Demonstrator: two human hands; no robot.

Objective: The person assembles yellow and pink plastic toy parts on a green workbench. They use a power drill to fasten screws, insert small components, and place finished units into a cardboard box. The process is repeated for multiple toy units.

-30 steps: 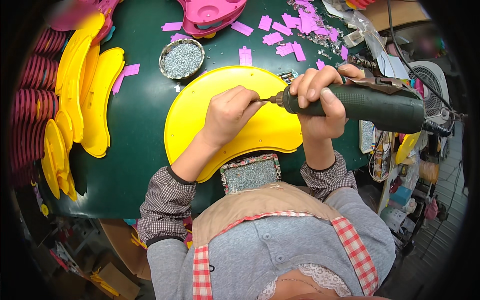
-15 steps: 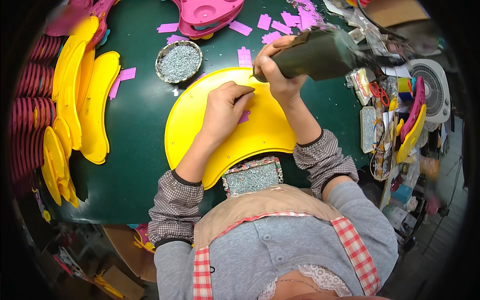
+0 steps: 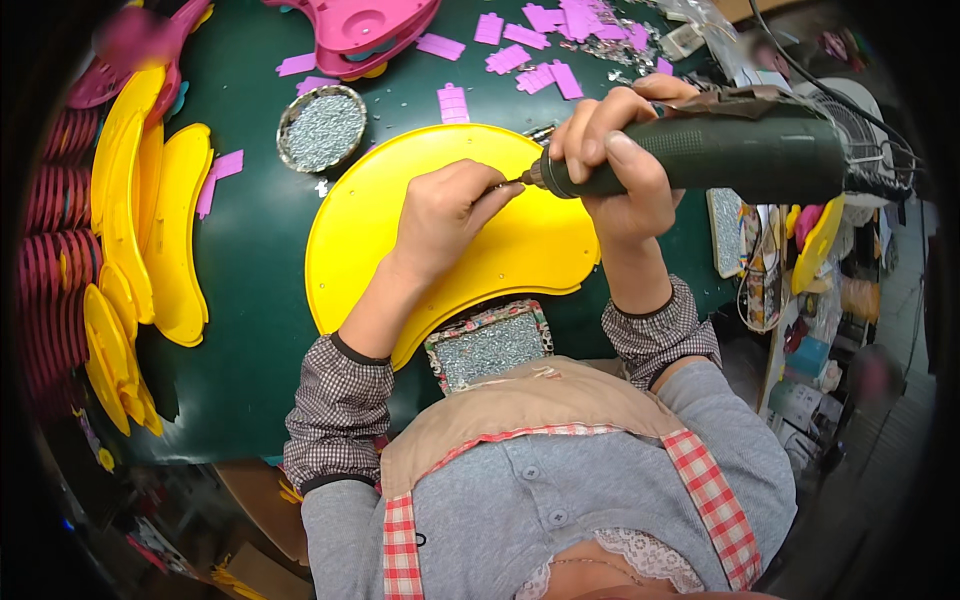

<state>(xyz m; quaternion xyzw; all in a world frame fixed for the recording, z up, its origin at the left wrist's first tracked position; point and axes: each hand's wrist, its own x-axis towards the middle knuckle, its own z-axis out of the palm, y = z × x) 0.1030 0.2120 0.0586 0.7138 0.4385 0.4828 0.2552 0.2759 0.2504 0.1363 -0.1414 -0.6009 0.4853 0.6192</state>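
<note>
A dark green electric screwdriver [image 3: 750,155] lies nearly level in my right hand [image 3: 625,160], whose fingers wrap round its front end. Its bit points left and meets the pinched fingertips of my left hand [image 3: 435,225]. Whatever those fingertips hold at the bit is too small to make out. Both hands are above a curved yellow plastic panel [image 3: 530,240] with small holes along its edge, flat on the table. A floral-edged tray of small screws [image 3: 490,355] sits between the panel and my apron.
A round bowl of screws [image 3: 322,128] stands beyond the panel. Purple plastic pieces [image 3: 508,58] lie scattered at the back, near a pink plastic part [image 3: 375,30]. Yellow panels [image 3: 180,240] and stacked pink parts [image 3: 60,270] line the left. A cable [image 3: 800,70] hangs at the right.
The screwdriver has swung from a slant to nearly level, its bit now at my left fingertips. The purple piece under my left hand no longer shows. The view has shifted slightly.
</note>
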